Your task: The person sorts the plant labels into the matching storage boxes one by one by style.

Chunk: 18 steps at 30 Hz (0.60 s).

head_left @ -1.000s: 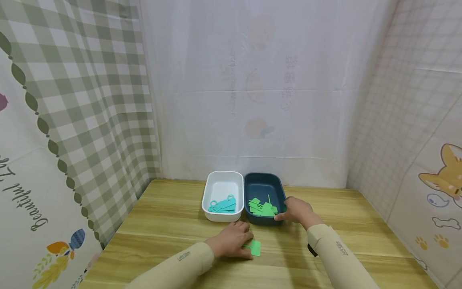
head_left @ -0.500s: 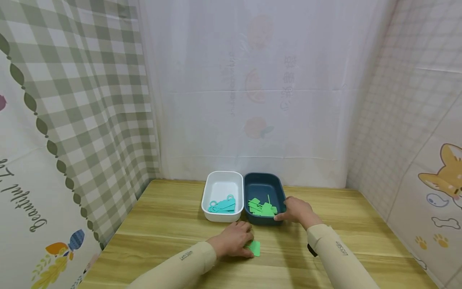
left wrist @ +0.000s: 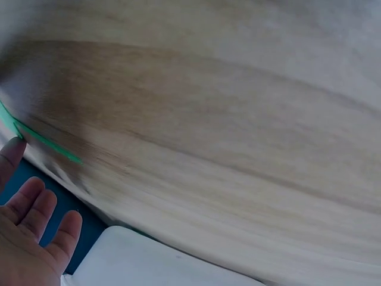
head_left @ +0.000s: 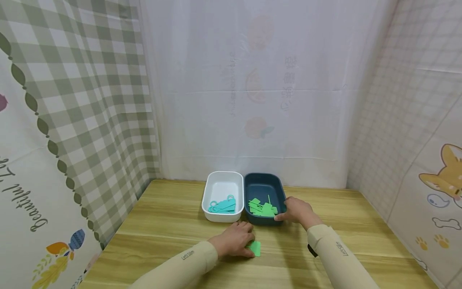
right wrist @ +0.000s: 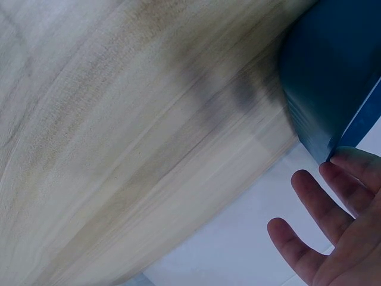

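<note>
A flat green tag [head_left: 256, 248] with a thin stem lies on the wooden table, partly covered by my left hand [head_left: 234, 241]. Thumb and index finger close around the tag; in the left wrist view, the index fingertip [left wrist: 16, 146] meets the green piece where its stem [left wrist: 50, 148] begins. My right hand [head_left: 296, 210] holds the dark blue bin [head_left: 266, 179] at its front right corner, thumb on the front rim. Its fingers lie along the outer side, as the right wrist view shows. Several matching green tags [head_left: 265, 209] are heaped inside this bin.
Left of the blue bin, side by side with it, stands a white bin [head_left: 223, 176] with several teal ring-ended tags [head_left: 223, 205]. Both sit toward the back of the table [head_left: 173, 216]. Hanging cloths surround the table, a checked one [head_left: 108, 88] at left and a white one [head_left: 209, 88] behind.
My left hand has slid slightly right, so its fingers now cover the stem and part of the green tag. The right hand has stayed on the blue bin.
</note>
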{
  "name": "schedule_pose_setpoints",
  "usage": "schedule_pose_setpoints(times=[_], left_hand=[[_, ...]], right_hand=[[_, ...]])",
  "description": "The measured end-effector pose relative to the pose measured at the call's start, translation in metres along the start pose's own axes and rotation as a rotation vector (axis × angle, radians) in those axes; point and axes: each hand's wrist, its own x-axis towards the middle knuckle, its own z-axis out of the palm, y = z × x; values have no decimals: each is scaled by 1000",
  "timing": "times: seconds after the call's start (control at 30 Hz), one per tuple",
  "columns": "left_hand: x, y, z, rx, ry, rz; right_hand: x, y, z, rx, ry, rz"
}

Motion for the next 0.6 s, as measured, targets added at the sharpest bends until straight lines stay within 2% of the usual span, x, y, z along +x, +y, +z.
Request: schedule_pose_setpoints(times=[0.4, 0.6], left_hand=[[9, 4, -4, 2, -42, -12], [9, 4, -10, -57, -3, -13]], right_hand=[[0, -1, 0, 2, 0, -1], [-1, -1, 0, 2, 8, -6]])
